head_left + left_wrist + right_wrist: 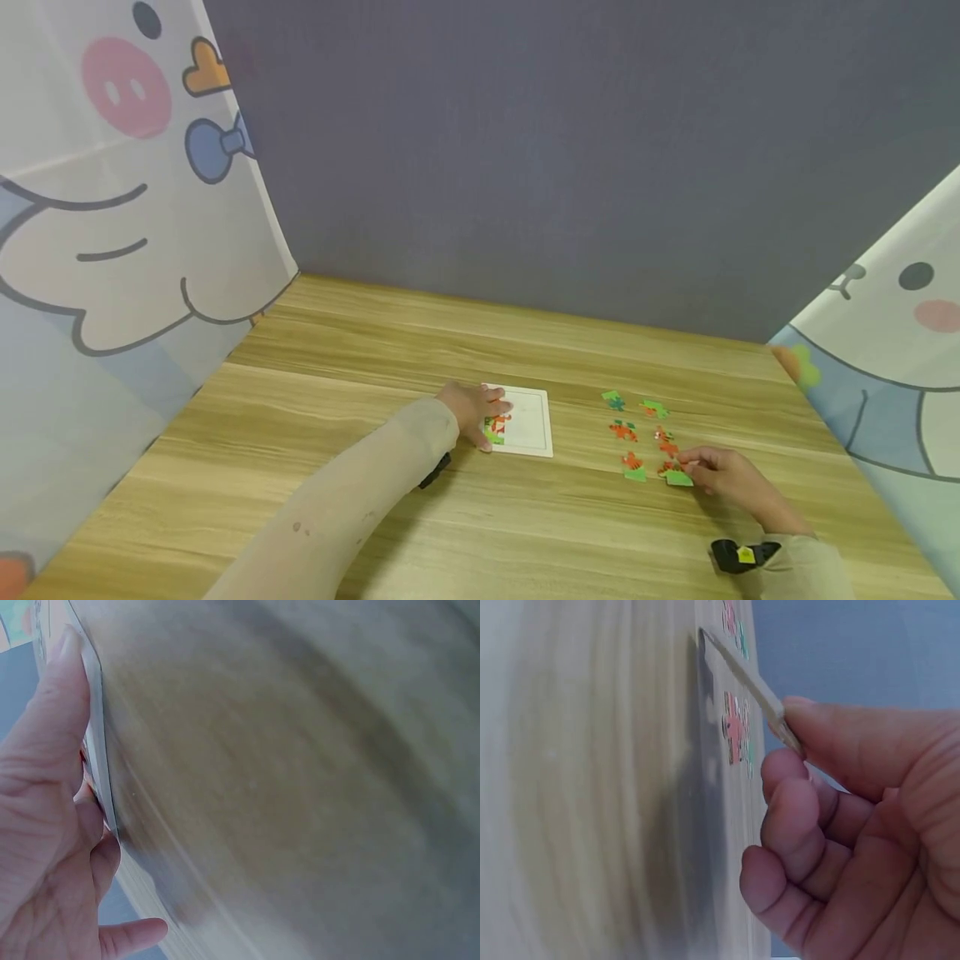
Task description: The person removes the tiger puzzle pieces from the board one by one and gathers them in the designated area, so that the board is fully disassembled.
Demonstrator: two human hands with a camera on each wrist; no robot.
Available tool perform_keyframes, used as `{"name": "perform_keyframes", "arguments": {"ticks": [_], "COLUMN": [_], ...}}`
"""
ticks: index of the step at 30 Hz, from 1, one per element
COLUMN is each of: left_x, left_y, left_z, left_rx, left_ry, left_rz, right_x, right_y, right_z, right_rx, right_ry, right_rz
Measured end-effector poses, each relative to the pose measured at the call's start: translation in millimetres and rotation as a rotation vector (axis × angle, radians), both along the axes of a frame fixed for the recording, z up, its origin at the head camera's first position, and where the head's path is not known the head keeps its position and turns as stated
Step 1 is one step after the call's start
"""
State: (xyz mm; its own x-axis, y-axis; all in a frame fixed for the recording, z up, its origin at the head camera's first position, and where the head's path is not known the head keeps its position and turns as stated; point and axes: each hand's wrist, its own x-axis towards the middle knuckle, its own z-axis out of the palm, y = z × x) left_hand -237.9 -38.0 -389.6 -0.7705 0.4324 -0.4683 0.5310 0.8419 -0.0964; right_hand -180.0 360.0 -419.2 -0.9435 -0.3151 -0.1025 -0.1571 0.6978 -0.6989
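Note:
My left hand [471, 410] lies with straight, spread fingers over the left side of a white puzzle tray [529, 423]. Orange and green puzzle pieces [495, 435] fill the tray's left strip, partly covered by those fingers. In the left wrist view, the thumb [56, 705] rests along the tray's edge. On the right, my right hand [716, 477] pinches a green and orange puzzle piece [751, 681] between thumb and fingertips. That piece is tilted, one end raised off the wood in the right wrist view, its far edge close to the tabletop.
Several loose pieces lie right of the tray: a green one [613, 401], a green and orange one [655, 408], and orange ones [623, 431] nearer. The wooden table [420, 333] meets a grey panel [525, 167] behind and cartoon-printed cloths [150, 217] at both sides.

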Motion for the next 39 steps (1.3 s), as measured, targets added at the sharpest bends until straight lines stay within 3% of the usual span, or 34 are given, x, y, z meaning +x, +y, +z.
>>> {"name": "perform_keyframes", "arguments": {"ticks": [12, 29, 34, 39], "left_x": [0.2, -0.9, 2.6, 4.3], "left_y": [0.7, -0.7, -3.1, -3.4], "left_z": [-1.1, -4.0, -4.7, -10.3], "left_rx": [0.01, 0.017, 0.003, -0.047], "left_ry": [0.014, 0.019, 0.04, 0.067], "left_rz": [-0.011, -0.009, -0.03, -0.095], "right_x": [-3.7, -4.3, -5.4, -5.9], "right_y": [4, 2, -1, -6], "right_z": [-4.2, -3.7, -1.4, 1.8], "right_rx": [0.057, 0.096, 0.067, 0.038], "right_ry": [-0.019, 0.006, 0.032, 0.042], "right_rz": [-0.068, -0.081, -0.037, 0.018]}}
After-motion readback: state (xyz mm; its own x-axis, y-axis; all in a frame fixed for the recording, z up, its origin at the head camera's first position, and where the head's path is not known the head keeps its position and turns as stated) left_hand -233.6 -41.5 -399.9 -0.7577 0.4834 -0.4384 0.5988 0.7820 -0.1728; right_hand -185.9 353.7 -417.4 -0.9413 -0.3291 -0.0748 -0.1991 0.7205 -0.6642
